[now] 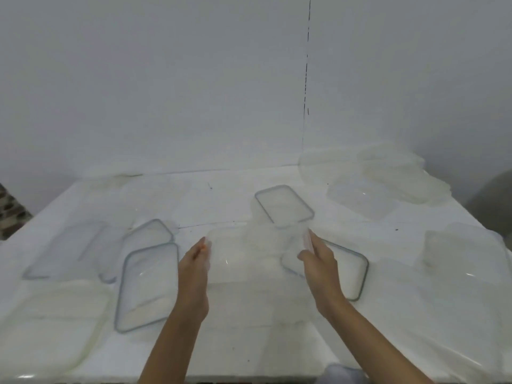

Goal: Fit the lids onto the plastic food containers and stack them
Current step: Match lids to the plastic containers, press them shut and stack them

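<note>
Clear container (pixel 249 259) mid-table, grey-rimmed lid (pixel 284 206) behind

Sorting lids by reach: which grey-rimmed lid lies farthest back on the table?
The grey-rimmed lid just beyond the right hand, alone at centre back; the others lie nearer the front edge.
</note>
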